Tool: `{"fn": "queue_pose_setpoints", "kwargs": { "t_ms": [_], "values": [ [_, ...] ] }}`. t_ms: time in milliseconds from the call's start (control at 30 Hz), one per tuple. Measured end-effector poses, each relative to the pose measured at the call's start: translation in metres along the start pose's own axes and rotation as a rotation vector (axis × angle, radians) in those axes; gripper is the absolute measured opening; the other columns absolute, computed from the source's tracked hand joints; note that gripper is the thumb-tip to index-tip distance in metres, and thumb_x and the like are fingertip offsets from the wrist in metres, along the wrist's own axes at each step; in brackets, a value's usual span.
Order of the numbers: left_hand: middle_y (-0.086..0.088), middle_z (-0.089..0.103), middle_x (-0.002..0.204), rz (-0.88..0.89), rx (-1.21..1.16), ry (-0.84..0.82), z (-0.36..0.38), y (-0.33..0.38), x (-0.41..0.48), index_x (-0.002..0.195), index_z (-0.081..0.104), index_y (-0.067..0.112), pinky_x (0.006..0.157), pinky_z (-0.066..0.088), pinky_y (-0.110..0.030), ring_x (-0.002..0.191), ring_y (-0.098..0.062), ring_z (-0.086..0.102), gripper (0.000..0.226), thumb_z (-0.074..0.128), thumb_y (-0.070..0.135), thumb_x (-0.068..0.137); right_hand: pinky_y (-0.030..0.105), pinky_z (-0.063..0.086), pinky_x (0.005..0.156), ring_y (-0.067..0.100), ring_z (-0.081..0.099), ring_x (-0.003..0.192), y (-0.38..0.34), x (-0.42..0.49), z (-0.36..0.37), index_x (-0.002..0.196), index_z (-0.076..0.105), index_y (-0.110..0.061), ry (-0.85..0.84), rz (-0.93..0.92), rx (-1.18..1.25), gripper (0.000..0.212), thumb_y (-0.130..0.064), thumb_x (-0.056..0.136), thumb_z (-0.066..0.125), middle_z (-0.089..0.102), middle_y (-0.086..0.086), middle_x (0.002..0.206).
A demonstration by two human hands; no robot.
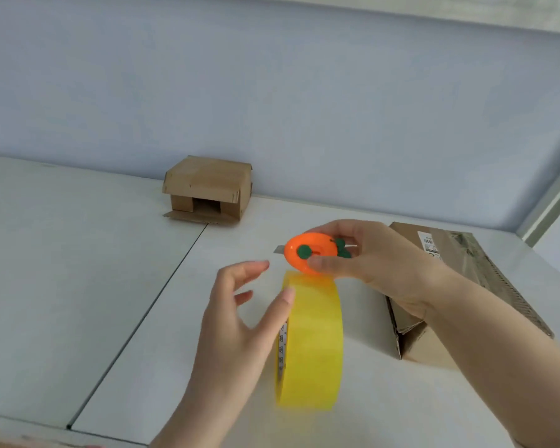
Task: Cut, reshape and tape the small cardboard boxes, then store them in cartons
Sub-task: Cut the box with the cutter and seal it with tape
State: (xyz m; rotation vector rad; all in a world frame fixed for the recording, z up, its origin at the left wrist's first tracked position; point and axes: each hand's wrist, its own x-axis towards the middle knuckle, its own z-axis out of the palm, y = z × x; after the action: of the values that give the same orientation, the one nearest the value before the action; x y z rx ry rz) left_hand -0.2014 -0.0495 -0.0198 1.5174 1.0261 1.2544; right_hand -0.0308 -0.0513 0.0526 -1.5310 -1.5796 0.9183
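Note:
A yellow roll of tape (314, 341) stands on edge on the white table (78, 286). My left hand (240, 321) is beside it on the left, fingers spread, thumb resting on the roll's upper left rim. My right hand (369, 257) grips a small orange carrot-shaped cutter (304, 253) with green knobs just above the roll; its short metal blade sticks out to the left. A small cardboard box (207, 189) with loose flaps sits at the back by the wall. A second cardboard box (450, 286), bearing a white label, lies under my right forearm.
A pale blue wall runs behind the table. A seam in the table top (136, 321) slants from the small box toward the near left edge. A metal frame post (550, 208) stands at the far right.

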Motion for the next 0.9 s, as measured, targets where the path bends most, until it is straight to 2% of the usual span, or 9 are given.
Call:
{"fn": "queue_pose_setpoints", "kwargs": {
  "t_ms": [100,167,233,367,467,567,700,800,900],
  "values": [
    [0.025,0.064,0.109,-0.148,-0.074,-0.222,0.001,0.011,0.018,0.100,0.063,0.036,0.096,0.040,-0.019,0.111,0.008,0.052,0.037,0.065,0.047,0.065,0.019,0.054,0.075,0.011,0.067,0.082,-0.002,-0.008,0.008,0.091,0.065,-0.026,0.110,-0.082,0.006,0.023,-0.014,0.075,0.076,0.070,-0.004,0.095],
    [0.019,0.069,0.092,-0.125,-0.050,-0.266,0.005,0.020,0.028,0.091,0.067,0.027,0.081,0.042,-0.011,0.095,0.007,0.060,0.014,0.068,0.028,0.078,0.025,0.054,0.075,0.017,0.066,0.083,-0.002,-0.011,0.013,0.089,0.063,-0.026,0.181,-0.119,0.014,0.021,-0.014,0.076,0.075,0.070,-0.005,0.093],
    [0.014,0.069,0.079,-0.098,-0.015,-0.224,0.010,0.024,0.032,0.082,0.067,0.023,0.068,0.041,-0.006,0.081,0.004,0.062,0.003,0.065,0.025,0.081,0.016,0.049,0.069,0.006,0.062,0.075,-0.002,-0.013,0.017,0.087,0.062,-0.027,0.274,-0.172,-0.010,0.021,-0.012,0.078,0.074,0.068,-0.014,0.086],
    [0.008,0.068,0.076,-0.032,0.018,-0.140,0.019,0.023,0.031,0.073,0.063,0.019,0.066,0.042,-0.012,0.076,-0.005,0.061,0.013,0.064,0.030,0.081,0.005,0.039,0.067,-0.009,0.055,0.076,-0.003,-0.022,0.031,0.085,0.057,-0.030,0.503,-0.225,-0.108,0.025,-0.011,0.079,0.073,0.062,-0.023,0.083],
    [0.009,0.065,0.072,0.091,0.068,-0.116,0.023,0.029,0.026,0.066,0.058,0.023,0.069,0.044,-0.021,0.077,-0.009,0.061,0.019,0.063,0.030,0.083,0.007,0.041,0.068,-0.005,0.057,0.080,-0.004,-0.027,0.038,0.085,0.055,-0.029,0.626,-0.206,-0.069,0.025,-0.012,0.080,0.071,0.063,-0.020,0.085],
    [0.014,0.065,0.078,0.251,0.144,-0.105,0.030,0.043,0.023,0.069,0.057,0.026,0.075,0.046,-0.022,0.086,-0.006,0.061,0.019,0.063,0.035,0.085,0.018,0.050,0.070,0.009,0.063,0.082,-0.014,-0.034,0.027,0.089,0.057,-0.024,0.674,-0.041,0.177,0.015,-0.018,0.083,0.069,0.066,-0.010,0.089],
    [0.015,0.066,0.080,0.417,0.174,-0.141,0.049,0.078,0.022,0.075,0.056,0.026,0.080,0.048,-0.027,0.086,-0.008,0.063,0.017,0.057,0.042,0.082,0.042,0.051,0.092,0.025,0.068,0.092,-0.028,-0.046,-0.011,0.098,0.063,-0.009,0.570,0.059,0.618,0.014,-0.012,0.085,0.064,0.072,0.003,0.095],
    [0.011,0.068,0.079,0.473,0.098,-0.196,0.066,0.106,0.022,0.075,0.055,0.024,0.079,0.050,-0.029,0.084,-0.007,0.065,0.016,0.058,0.035,0.085,0.029,0.054,0.074,0.017,0.066,0.071,-0.040,-0.058,-0.032,0.088,0.067,-0.006,0.623,-0.033,0.825,0.008,-0.005,0.087,0.059,0.070,0.006,0.080],
    [0.012,0.069,0.078,0.524,0.037,-0.214,0.083,0.120,0.015,0.074,0.050,0.023,0.078,0.048,-0.020,0.082,-0.001,0.065,0.015,0.055,0.029,0.087,0.019,0.051,0.057,0.018,0.066,0.075,-0.033,-0.069,-0.072,0.088,0.059,-0.002,0.863,-0.080,1.130,0.006,-0.003,0.091,0.054,0.065,0.012,0.089]
  ]
}}
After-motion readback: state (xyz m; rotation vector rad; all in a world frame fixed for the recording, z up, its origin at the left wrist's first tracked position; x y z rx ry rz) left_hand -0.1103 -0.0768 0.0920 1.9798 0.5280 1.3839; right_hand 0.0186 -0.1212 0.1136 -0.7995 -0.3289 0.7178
